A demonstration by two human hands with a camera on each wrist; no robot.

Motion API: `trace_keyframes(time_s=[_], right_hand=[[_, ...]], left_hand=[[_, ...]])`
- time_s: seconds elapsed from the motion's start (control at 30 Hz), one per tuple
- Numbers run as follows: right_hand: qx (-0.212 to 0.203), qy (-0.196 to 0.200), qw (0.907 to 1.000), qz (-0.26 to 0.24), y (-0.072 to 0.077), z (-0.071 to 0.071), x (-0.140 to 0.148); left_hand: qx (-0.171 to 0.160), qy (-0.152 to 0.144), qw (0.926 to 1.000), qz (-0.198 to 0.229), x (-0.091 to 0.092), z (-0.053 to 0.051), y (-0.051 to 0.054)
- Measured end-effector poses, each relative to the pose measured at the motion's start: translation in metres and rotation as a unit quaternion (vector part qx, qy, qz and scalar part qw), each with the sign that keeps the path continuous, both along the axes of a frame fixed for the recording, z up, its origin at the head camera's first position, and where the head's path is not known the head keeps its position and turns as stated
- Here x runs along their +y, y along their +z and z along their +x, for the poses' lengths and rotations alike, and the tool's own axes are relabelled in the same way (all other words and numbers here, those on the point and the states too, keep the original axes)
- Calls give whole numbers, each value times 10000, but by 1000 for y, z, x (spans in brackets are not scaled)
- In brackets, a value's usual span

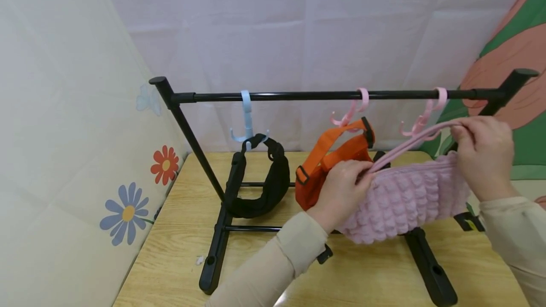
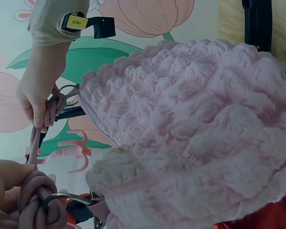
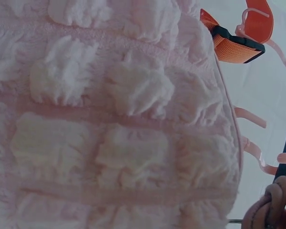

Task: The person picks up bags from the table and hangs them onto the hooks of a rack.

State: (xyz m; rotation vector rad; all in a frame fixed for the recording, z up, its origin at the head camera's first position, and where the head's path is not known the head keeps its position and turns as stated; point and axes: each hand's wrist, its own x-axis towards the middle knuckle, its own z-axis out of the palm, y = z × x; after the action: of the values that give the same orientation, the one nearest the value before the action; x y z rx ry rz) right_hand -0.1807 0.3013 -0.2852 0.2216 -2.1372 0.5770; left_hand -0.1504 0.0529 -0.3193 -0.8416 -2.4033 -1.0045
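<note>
A pink puffy quilted bag [image 1: 405,200] hangs tilted between the two hands, in front of the rack's right half. My left hand [image 1: 343,191] pinches the left end of its strap [image 1: 409,143], close to a knot at a metal ring [image 2: 66,196]. Near the strap's other end, my right hand [image 1: 486,155] grips it with curled fingers. The strap runs slanting just in front of the right pink hook [image 1: 422,122]; whether they touch I cannot tell. In the right wrist view the bag's fabric [image 3: 133,157] fills most of the picture.
A black rack [image 1: 298,95] stands on a wooden table [image 1: 166,259]. From its bar, a light blue hook [image 1: 247,117] carries a black bag [image 1: 264,198], and the middle pink hook [image 1: 362,98] an orange bag [image 1: 328,155]. A pale cloth [image 1: 277,27] hangs behind.
</note>
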Motion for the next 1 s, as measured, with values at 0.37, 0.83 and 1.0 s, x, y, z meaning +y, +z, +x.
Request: trace_keyframes(time_s=[0.37,0.83,1.0], right_hand=[[-309,276,9986,-338,-2,-5,3],[-609,140,9965,-559,-4,-11,6],[-620,62,9963,-586,-5,-15,7]], left_hand=[[-7,166,9999,-48,4,-3,4],[136,328,9992,-184,10,-9,6],[33,312,9993,-197,13,-11,7]])
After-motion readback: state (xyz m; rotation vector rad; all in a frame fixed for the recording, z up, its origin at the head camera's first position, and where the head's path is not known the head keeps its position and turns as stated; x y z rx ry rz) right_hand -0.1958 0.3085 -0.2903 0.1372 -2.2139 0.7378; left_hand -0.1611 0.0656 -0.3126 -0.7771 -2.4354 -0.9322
